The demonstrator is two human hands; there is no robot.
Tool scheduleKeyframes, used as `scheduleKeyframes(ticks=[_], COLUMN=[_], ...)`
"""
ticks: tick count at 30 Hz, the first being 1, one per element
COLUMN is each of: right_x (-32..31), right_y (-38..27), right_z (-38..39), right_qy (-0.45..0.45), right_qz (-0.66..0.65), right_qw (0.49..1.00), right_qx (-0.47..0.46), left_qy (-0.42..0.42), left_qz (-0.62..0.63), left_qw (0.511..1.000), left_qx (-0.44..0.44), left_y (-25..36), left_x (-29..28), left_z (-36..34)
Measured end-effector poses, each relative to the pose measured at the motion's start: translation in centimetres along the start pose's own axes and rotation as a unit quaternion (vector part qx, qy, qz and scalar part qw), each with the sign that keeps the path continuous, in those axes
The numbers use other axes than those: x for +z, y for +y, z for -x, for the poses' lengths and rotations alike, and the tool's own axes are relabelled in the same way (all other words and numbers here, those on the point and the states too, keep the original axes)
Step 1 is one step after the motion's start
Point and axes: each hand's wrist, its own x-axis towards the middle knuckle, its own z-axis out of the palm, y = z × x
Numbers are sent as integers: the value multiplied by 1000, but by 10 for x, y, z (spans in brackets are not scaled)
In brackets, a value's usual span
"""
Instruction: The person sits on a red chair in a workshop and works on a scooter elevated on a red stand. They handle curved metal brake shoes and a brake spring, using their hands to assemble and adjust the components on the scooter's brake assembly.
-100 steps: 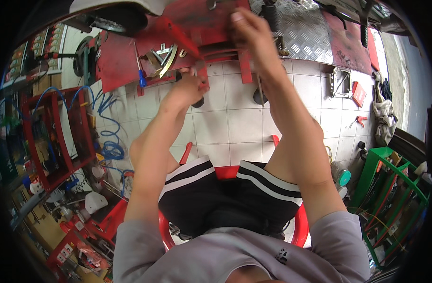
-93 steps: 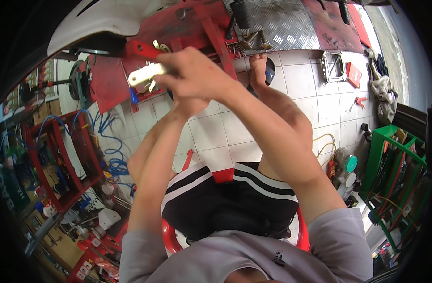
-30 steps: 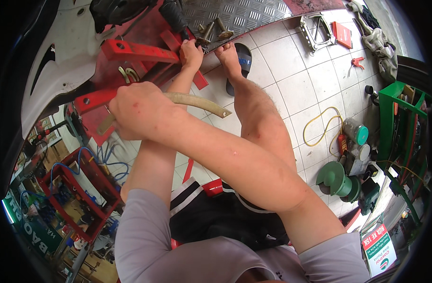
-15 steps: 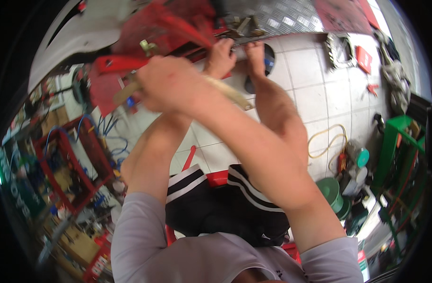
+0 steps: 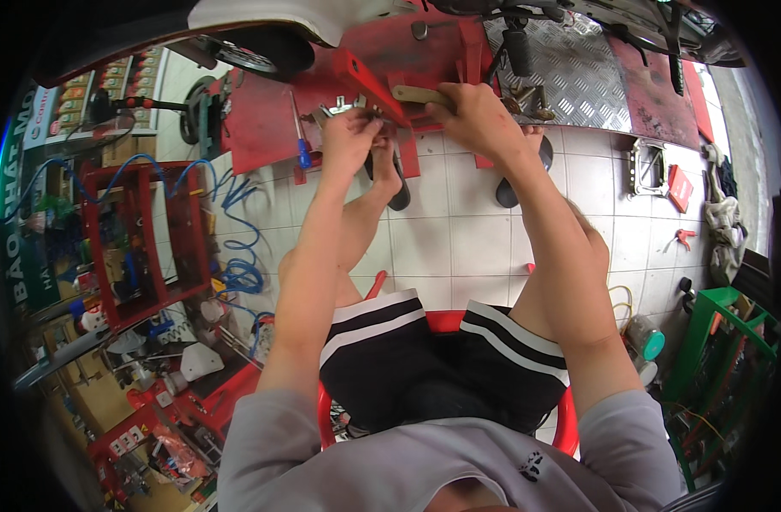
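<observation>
My right hand is closed around a flat tan bar with a rounded end, which sticks out to the left of my fist. Just left of that bar, a slanting red metal arm rises from the red platform. On the arm's other side is my left hand, its fingertips pinched together. Whatever they hold is too small to make out. Shiny metal pieces lie right beyond these fingers. A screwdriver with a blue handle rests at the platform's near edge, left of my left hand.
Above the red platform stands a motorcycle with a white body panel. Brass-coloured parts sit beside a chequered metal plate. A blue coiled hose and a red trolley are at left, a green rack at right.
My right hand has moved right from across my left side, bringing the tan bar with it. My arms are uncrossed now, and my left hand shows at the metal pieces. The view has shifted.
</observation>
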Motion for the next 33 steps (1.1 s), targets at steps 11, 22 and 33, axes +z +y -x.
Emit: scheduleKeyframes(ticks=[11,22,33], right_x=[19,32,29], right_y=[10,15,13], right_z=[-13,-6,-4], right_qy=[28,34,30], right_qz=[84,109,74], right_qw=[996,993,997], right_qx=[28,10,-9], left_qy=[-28,51,8], left_qz=[145,-115,-17], left_qw=[985,969,992], left_qx=[90,211,124], left_y=[15,13,12], left_x=[7,17,25], left_z=[2,8,3])
